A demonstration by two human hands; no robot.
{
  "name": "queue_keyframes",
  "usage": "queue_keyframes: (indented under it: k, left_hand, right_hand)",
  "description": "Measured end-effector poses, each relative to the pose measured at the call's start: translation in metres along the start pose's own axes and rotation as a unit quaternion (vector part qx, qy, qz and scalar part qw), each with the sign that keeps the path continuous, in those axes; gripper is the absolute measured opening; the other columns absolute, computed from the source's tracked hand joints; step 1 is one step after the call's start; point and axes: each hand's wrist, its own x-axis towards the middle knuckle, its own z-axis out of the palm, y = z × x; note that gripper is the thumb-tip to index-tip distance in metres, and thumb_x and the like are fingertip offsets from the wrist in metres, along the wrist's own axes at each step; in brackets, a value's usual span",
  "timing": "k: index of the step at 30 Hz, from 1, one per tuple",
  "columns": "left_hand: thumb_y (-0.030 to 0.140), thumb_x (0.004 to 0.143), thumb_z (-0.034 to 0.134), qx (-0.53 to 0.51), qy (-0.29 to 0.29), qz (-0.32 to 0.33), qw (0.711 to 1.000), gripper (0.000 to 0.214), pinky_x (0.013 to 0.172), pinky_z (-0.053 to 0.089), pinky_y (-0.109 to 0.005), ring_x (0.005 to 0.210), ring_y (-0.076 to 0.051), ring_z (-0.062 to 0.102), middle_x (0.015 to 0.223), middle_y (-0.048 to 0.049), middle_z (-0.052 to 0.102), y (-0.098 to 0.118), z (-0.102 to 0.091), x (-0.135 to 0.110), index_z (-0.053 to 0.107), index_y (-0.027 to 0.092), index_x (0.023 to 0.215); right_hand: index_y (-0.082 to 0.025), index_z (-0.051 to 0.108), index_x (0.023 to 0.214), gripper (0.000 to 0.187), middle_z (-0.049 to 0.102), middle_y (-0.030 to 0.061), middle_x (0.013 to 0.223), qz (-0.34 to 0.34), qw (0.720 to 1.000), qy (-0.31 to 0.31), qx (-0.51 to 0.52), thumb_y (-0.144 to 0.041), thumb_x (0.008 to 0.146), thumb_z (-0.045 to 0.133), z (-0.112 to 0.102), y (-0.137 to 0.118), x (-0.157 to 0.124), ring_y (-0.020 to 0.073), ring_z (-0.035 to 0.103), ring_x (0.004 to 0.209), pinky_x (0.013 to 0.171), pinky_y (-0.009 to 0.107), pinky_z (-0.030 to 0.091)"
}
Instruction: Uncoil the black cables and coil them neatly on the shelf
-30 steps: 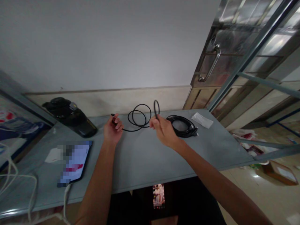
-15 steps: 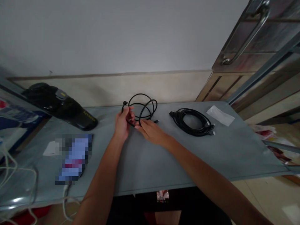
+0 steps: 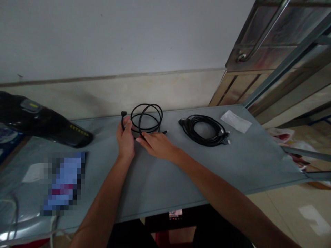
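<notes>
Loose loops of a thin black cable (image 3: 160, 119) rise from the table in front of me. My left hand (image 3: 126, 137) is closed around the cable near one end, whose black plug sticks up above the fingers. Beside it my right hand (image 3: 156, 144) pinches the gathered loops between thumb and fingers. The cable's other plug shows just past the right fingers. To the right, apart from both hands, lies a coiled bundle of black cable (image 3: 190, 132) with several connectors at its sides.
The grey-blue table (image 3: 165, 186) stands against a white wall. On its left are a black handheld device (image 3: 43, 120) with yellow lettering and a blurred-out phone-like item (image 3: 64, 184). A white paper slip (image 3: 236, 121) lies at the right. A metal door handle (image 3: 266, 32) is beyond.
The view has shifted, so things on the table sit further left. My left fingers have closed more over the cable, and the loops are slightly tighter together.
</notes>
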Motion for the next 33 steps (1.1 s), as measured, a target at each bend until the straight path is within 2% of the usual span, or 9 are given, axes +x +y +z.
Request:
queue_keyframes:
  k: [2,3,8,13,18,21,25,28,33]
  left_hand:
    - [0.038,0.102,0.082,-0.004,0.054,0.017,0.998,0.021,0.085,0.057,-0.031,0.102,-0.019,0.076,0.115,-0.0013,0.075,-0.001,0.003,-0.002,0.076,0.026,0.118]
    - [0.039,0.1,0.084,-0.006,0.061,0.017,0.998,0.022,0.083,0.058,-0.032,0.101,-0.021,0.078,0.117,-0.0016,0.075,0.0,0.005,-0.003,0.077,0.026,0.117]
    - [0.046,0.104,0.08,0.0,0.019,-0.024,1.0,0.023,0.069,0.056,-0.032,0.083,-0.019,0.077,0.121,-0.006,0.081,0.006,0.007,-0.007,0.079,0.024,0.107]
    - [0.039,0.111,0.069,-0.035,0.024,-0.083,0.996,0.026,0.057,0.048,-0.03,0.061,-0.012,0.062,0.092,-0.0041,0.081,0.011,0.005,-0.004,0.076,0.018,0.097]
    - [0.042,0.106,0.07,-0.053,0.023,-0.107,0.993,0.026,0.047,0.044,-0.027,0.046,-0.009,0.046,0.077,0.0007,0.075,0.021,0.007,-0.002,0.073,0.019,0.094]
    - [0.043,0.103,0.072,-0.038,0.013,-0.14,0.989,0.028,0.045,0.043,-0.027,0.046,-0.01,0.048,0.073,-0.0014,0.074,0.025,0.008,-0.003,0.075,0.017,0.095]
    - [0.047,0.105,0.069,-0.007,0.0,-0.178,0.984,0.036,0.043,0.04,-0.029,0.047,-0.013,0.052,0.069,-0.0042,0.072,0.025,0.012,-0.006,0.077,0.015,0.089]
    - [0.05,0.107,0.066,-0.002,0.006,-0.17,0.985,0.039,0.045,0.041,-0.03,0.051,-0.015,0.055,0.077,-0.0052,0.076,0.026,0.016,-0.009,0.081,0.015,0.098]
    - [0.061,0.099,0.081,0.013,0.029,-0.128,0.991,0.045,0.055,0.049,-0.03,0.064,-0.016,0.063,0.085,-0.0063,0.078,0.03,0.019,-0.011,0.081,0.016,0.102]
  right_hand:
    - [-0.016,0.071,0.131,0.046,0.085,0.0139,0.108,-0.004,1.0,0.003,-0.001,-0.051,0.125,0.042,0.0,0.0,0.0,0.0265,0.083,0.095,0.082,0.035,0.06]
    - [-0.016,0.07,0.131,0.046,0.085,0.0137,0.109,-0.003,1.0,0.004,-0.001,-0.051,0.125,0.041,0.0,0.0,0.0,0.0261,0.083,0.096,0.083,0.034,0.059]
    - [-0.013,0.066,0.138,0.043,0.084,0.0163,0.117,-0.007,1.0,0.002,0.009,-0.045,0.126,0.039,0.003,0.0,0.0,0.0275,0.083,0.103,0.087,0.037,0.062]
    - [-0.016,0.066,0.13,0.029,0.08,0.0165,0.124,-0.037,0.998,0.042,0.008,-0.032,0.126,0.042,0.001,-0.001,0.003,0.0273,0.077,0.121,0.108,0.043,0.06]
    - [-0.015,0.064,0.133,0.025,0.078,0.0173,0.127,-0.022,0.998,0.054,-0.03,-0.028,0.125,0.044,-0.006,0.002,0.006,0.0278,0.077,0.123,0.109,0.044,0.06]
    - [-0.017,0.063,0.136,0.029,0.078,0.0157,0.129,-0.027,0.998,0.054,-0.032,-0.039,0.124,0.048,-0.007,0.003,0.004,0.028,0.076,0.125,0.111,0.044,0.061]
    - [-0.015,0.063,0.14,0.058,0.071,0.0212,0.144,-0.041,0.998,0.047,-0.021,-0.063,0.11,0.07,-0.003,0.004,0.0,0.0333,0.071,0.135,0.117,0.049,0.059]
    - [-0.015,0.062,0.147,0.069,0.068,0.0215,0.146,-0.035,0.999,0.029,-0.025,-0.065,0.103,0.079,0.0,0.008,-0.001,0.0345,0.07,0.136,0.117,0.05,0.059]
    - [-0.01,0.067,0.145,0.065,0.071,0.0208,0.136,-0.059,0.996,-0.005,-0.069,-0.062,0.107,0.075,0.0,0.01,-0.002,0.0334,0.07,0.129,0.117,0.049,0.058]
